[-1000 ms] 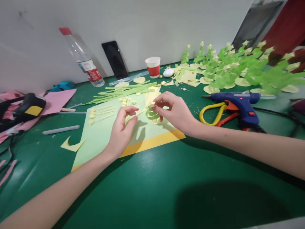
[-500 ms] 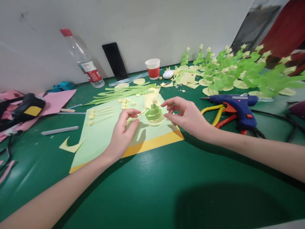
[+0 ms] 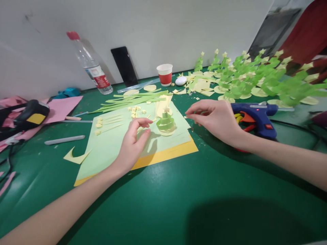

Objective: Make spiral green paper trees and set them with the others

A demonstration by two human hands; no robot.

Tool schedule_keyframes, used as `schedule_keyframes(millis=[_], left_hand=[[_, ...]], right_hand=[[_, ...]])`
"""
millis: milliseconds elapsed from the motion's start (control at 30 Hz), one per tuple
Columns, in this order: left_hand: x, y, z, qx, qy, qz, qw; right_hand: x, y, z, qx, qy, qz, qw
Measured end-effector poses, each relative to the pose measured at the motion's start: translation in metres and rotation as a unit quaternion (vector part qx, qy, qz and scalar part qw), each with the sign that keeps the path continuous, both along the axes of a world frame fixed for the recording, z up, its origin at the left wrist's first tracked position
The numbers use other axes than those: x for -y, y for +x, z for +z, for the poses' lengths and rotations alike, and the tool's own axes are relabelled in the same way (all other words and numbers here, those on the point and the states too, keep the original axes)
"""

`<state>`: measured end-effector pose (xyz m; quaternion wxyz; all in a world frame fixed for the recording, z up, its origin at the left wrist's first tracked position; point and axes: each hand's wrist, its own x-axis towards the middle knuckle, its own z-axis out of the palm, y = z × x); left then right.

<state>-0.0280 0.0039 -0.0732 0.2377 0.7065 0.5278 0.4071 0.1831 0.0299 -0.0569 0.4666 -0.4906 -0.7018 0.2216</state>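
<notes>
A small paper tree (image 3: 166,123), a green spiral strip topped with a pale star on a round cream base, stands upright on light green paper sheets (image 3: 107,149). Left of it, my left hand (image 3: 135,137) rests over the sheets with thumb and fingers apart, holding nothing I can see. My right hand (image 3: 217,117) is over the table to the tree's right, thumb and forefinger pinched together. A tiny pale bit shows at those fingertips, too small to name. Thin sticks with folded yellow stars (image 3: 98,126) lie on the sheet, with loose stars (image 3: 134,110) behind them.
Beyond my right hand lie a blue glue gun (image 3: 260,115) and pliers, partly hidden. Many finished paper trees (image 3: 265,75) crowd the back right. A paper cup (image 3: 165,75), phone (image 3: 124,66), bottle (image 3: 98,78) and green strips (image 3: 127,101) stand or lie along the back.
My right hand has moved right, away from the paper tree, and its fingertips have closed into a pinch. My left hand has stayed almost still.
</notes>
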Motion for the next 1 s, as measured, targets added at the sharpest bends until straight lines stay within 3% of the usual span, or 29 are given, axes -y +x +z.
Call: schedule_keyframes(millis=[167, 400, 567, 733, 800, 1000], left_hand=[[0.000, 0.000, -0.001, 0.002, 0.010, -0.013, 1.000], [0.000, 0.000, -0.002, -0.001, 0.023, -0.022, 0.999], [0.001, 0.000, -0.002, -0.003, 0.025, -0.020, 0.999], [0.002, -0.001, -0.001, -0.008, 0.025, -0.016, 1.000], [0.002, -0.001, -0.001, -0.011, 0.024, -0.016, 1.000], [0.002, 0.000, 0.001, -0.021, 0.022, -0.021, 0.999]], right_hand=[[0.008, 0.007, 0.007, 0.036, 0.135, 0.008, 0.990], [0.001, 0.026, 0.030, 0.041, 0.165, -0.055, 0.984], [-0.014, 0.031, 0.035, 0.091, 0.140, -0.046, 0.985], [-0.022, 0.012, 0.022, 0.117, 0.045, 0.096, 0.987], [-0.023, 0.001, 0.016, 0.122, 0.018, 0.124, 0.985], [-0.023, -0.027, 0.000, 0.088, -0.031, 0.137, 0.986]])
